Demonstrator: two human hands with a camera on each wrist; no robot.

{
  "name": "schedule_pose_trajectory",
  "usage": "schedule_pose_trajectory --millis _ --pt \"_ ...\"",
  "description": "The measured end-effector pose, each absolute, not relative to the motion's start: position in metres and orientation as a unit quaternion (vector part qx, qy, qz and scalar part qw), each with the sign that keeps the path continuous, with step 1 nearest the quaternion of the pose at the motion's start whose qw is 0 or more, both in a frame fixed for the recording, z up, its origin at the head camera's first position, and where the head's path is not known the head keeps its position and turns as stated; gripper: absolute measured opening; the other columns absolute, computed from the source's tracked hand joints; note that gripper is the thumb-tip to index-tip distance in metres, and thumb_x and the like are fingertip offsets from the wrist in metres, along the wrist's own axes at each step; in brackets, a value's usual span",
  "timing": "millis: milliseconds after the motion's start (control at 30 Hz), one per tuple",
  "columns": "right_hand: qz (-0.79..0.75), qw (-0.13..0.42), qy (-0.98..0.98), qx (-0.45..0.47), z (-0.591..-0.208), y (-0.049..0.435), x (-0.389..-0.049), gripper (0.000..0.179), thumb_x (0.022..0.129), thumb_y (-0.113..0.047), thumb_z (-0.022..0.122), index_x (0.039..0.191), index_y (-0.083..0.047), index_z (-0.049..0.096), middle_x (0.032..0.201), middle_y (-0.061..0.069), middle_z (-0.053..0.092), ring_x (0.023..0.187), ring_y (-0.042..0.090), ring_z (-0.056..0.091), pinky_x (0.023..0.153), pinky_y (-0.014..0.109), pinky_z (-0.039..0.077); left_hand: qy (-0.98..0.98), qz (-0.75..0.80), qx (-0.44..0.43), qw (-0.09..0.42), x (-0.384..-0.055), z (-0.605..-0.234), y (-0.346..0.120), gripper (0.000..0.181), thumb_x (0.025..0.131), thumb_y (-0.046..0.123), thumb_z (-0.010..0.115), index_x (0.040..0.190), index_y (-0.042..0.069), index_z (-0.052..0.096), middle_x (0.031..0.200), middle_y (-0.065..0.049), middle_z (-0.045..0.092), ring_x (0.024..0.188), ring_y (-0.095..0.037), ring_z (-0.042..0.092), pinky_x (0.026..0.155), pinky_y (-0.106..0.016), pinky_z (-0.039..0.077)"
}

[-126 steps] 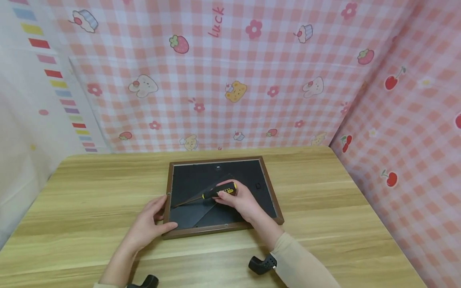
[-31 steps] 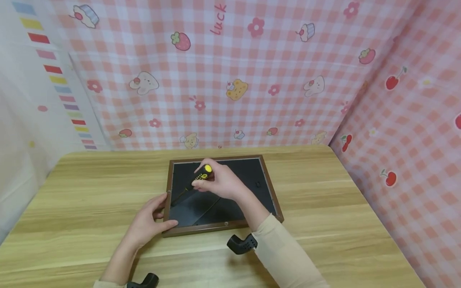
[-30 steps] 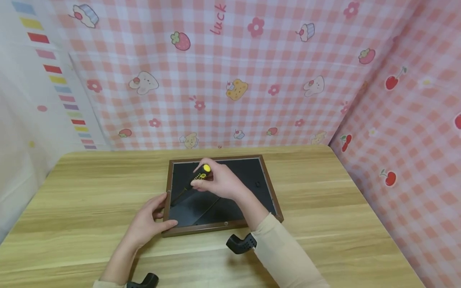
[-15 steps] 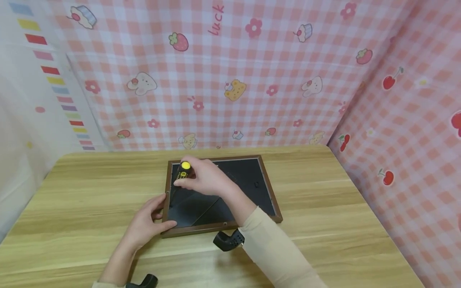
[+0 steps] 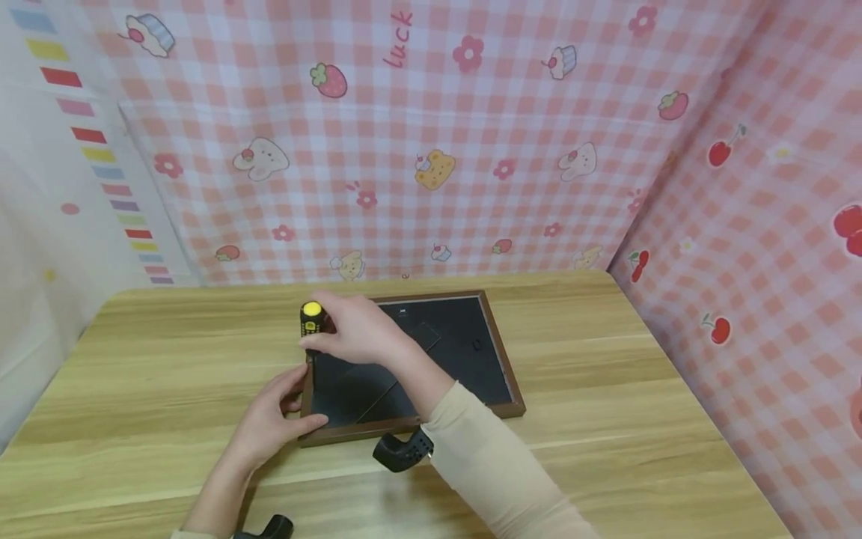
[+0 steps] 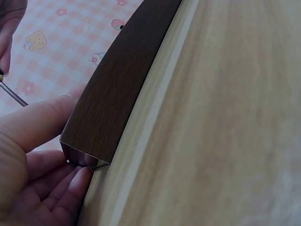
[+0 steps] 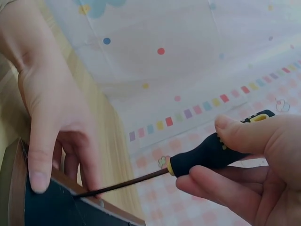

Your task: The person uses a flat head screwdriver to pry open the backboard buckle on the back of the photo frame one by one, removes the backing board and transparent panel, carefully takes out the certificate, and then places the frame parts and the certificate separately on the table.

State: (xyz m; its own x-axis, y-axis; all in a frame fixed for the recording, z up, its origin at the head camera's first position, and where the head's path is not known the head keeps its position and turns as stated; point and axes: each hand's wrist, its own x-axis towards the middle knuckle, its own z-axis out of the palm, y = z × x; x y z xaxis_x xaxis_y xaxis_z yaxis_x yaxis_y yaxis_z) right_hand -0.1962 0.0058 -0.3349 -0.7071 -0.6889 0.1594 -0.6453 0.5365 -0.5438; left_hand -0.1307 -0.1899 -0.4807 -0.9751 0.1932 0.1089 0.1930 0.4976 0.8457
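A brown picture frame [image 5: 364,432] lies face down on the table, its black backing board [image 5: 465,367] upward. My left hand [image 5: 269,419] grips the frame's near left corner, thumb on top; in the left wrist view its fingers curl against the corner's side and underside. With my right hand [image 5: 364,329] I hold a black-and-yellow screwdriver [image 5: 310,318] by its handle. Seen from the right wrist, its thin shaft [image 7: 127,183] reaches the inner edge of the left rim, beside my left hand. The handle hides the shaft in the head view.
The wood-grain table [image 5: 592,419] runs out on both sides of the frame. A pink checked cloth [image 5: 404,112] hangs behind it, with another at the right. Black wrist cameras [image 5: 402,451] sit below both hands.
My right hand has swung left, bringing the screwdriver from a low slant to a steeper stance over the left rim. The left hand and frame stay put.
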Motion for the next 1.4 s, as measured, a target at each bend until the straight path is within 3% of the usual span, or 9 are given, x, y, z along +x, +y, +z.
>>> schedule_pose_trajectory --millis 567,1067,1200,1400 --pt "-0.263 0.021 0.888 -0.378 -0.329 -0.013 -0.192 0.031 0.093 -0.031 0.071 0.113 -0.011 0.057 0.076 -0.006 0.060 0.063 0.007 0.055 0.058 0.017 0.042 0.865 0.489 0.114 -0.004 -0.131 -0.481 -0.192 0.082 0.079 0.023 0.086 0.147 0.003 0.045 0.139 -0.015 0.053 0.118 -0.029 0.054 0.085 -0.028 0.052" --pt "-0.429 0.083 0.849 -0.297 -0.356 0.033 -0.197 0.030 0.094 -0.027 0.071 0.114 -0.012 0.055 0.083 -0.002 0.067 0.074 0.003 0.066 0.065 0.022 0.054 0.866 0.487 0.116 -0.009 -0.132 -0.481 -0.190 0.085 0.078 0.026 0.087 0.147 0.000 0.045 0.139 -0.017 0.053 0.118 -0.029 0.055 0.086 -0.030 0.053" --pt "-0.529 0.110 0.802 -0.255 -0.376 0.050 -0.199 0.026 0.094 -0.015 0.071 0.113 -0.007 0.055 0.096 0.006 0.069 0.085 0.011 0.071 0.075 0.027 0.058 0.868 0.483 0.116 -0.010 -0.131 -0.482 -0.191 0.087 0.077 0.027 0.087 0.147 -0.002 0.044 0.140 -0.018 0.053 0.118 -0.030 0.056 0.087 -0.029 0.053" --pt "-0.649 0.124 0.721 -0.208 -0.411 0.077 -0.204 0.030 0.094 -0.002 0.067 0.121 0.003 0.055 0.105 0.019 0.062 0.093 0.029 0.071 0.081 0.035 0.058 0.863 0.490 0.123 -0.003 -0.129 -0.484 -0.189 0.088 0.078 0.024 0.087 0.148 -0.003 0.042 0.144 -0.019 0.048 0.122 -0.031 0.054 0.091 -0.031 0.053"
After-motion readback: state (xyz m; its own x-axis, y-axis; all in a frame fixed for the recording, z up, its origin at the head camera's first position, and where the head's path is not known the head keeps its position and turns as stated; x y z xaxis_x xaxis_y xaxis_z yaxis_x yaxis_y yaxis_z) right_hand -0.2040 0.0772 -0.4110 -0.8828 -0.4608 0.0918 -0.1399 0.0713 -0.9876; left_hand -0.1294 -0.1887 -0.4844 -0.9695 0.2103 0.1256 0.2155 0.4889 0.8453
